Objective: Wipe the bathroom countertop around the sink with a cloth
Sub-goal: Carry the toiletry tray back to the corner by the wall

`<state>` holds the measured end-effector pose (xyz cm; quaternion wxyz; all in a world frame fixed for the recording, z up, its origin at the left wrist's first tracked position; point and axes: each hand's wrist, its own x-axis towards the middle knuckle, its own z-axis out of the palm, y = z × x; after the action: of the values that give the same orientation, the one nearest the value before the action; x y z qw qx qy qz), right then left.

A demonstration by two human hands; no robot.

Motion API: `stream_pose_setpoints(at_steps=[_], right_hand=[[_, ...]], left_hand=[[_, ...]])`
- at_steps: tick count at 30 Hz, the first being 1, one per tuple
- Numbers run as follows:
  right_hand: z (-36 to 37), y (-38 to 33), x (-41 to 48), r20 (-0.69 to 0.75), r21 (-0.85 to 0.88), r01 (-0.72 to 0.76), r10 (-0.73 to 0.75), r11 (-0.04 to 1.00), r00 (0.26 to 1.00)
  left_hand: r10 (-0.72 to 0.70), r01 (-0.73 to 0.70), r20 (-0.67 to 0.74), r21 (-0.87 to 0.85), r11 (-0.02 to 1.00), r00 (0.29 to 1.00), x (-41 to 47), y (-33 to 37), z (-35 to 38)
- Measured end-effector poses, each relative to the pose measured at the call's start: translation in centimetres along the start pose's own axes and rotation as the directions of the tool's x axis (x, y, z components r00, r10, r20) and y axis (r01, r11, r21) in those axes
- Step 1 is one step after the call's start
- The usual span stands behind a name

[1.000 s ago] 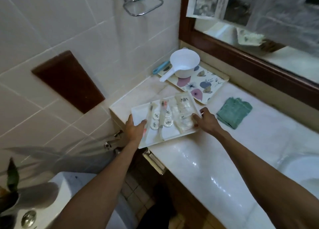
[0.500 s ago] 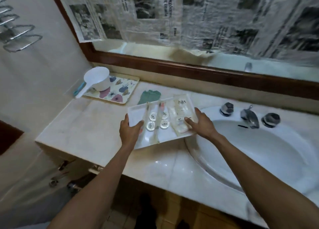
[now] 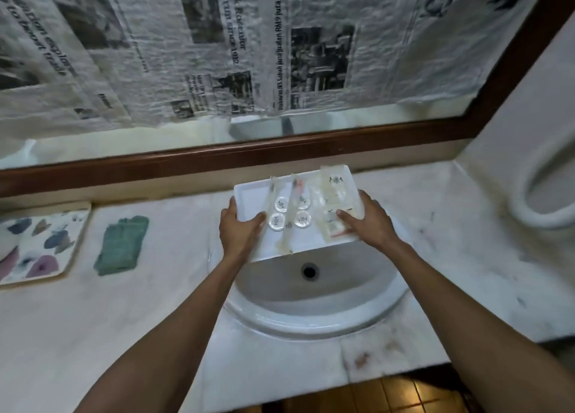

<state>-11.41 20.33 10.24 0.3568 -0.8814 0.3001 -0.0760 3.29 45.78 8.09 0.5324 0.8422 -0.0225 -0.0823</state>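
Observation:
I hold a white rectangular tray (image 3: 249, 196) of small toiletry packets and round lids in the air above the back of the sink (image 3: 314, 307). My left hand (image 3: 239, 229) grips its left edge and my right hand (image 3: 368, 222) grips its right edge. The tray hides the taps. A folded green cloth (image 3: 121, 246) lies flat on the pale marble countertop (image 3: 102, 325), left of the sink and apart from both hands.
A flower-patterned tray (image 3: 67, 241) lies at the far left of the counter. A white rounded fixture (image 3: 541, 194) sits at the right end. Behind the counter runs a brown-framed mirror (image 3: 217, 154) covered in newspaper. The counter's front edge drops to a tiled floor (image 3: 367, 394).
Both hands have carried the white tray from the counter's left end rightward, to above the sink. The view has swung right with it; the cloth has stayed put.

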Motion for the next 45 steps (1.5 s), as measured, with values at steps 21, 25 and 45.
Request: stream_pose_setpoints(at_steps=[21, 25, 45], right_hand=[[-16.7, 23.0, 10.1, -0.125, -0.003, -0.361, 0.357, 0.933, 0.926], [-17.8, 26.0, 13.1, -0.076, -0.006, -0.385, 0.383, 0.923, 0.921], [-20.4, 32.3, 18.0, 0.146, -0.11, -0.337, 0.351, 0.935, 0.925]], left_hand=[[0.082, -0.121, 0.195, 0.201, 0.972, 0.977, 0.9, 10.9, 33.1], [0.052, -0.109, 0.204, 0.281, 0.954, 0.978, 1.2, 11.1, 37.3], [-0.123, -0.027, 0.298, 0.455, 0.89, 0.947, 3.0, 11.5, 46.2]])
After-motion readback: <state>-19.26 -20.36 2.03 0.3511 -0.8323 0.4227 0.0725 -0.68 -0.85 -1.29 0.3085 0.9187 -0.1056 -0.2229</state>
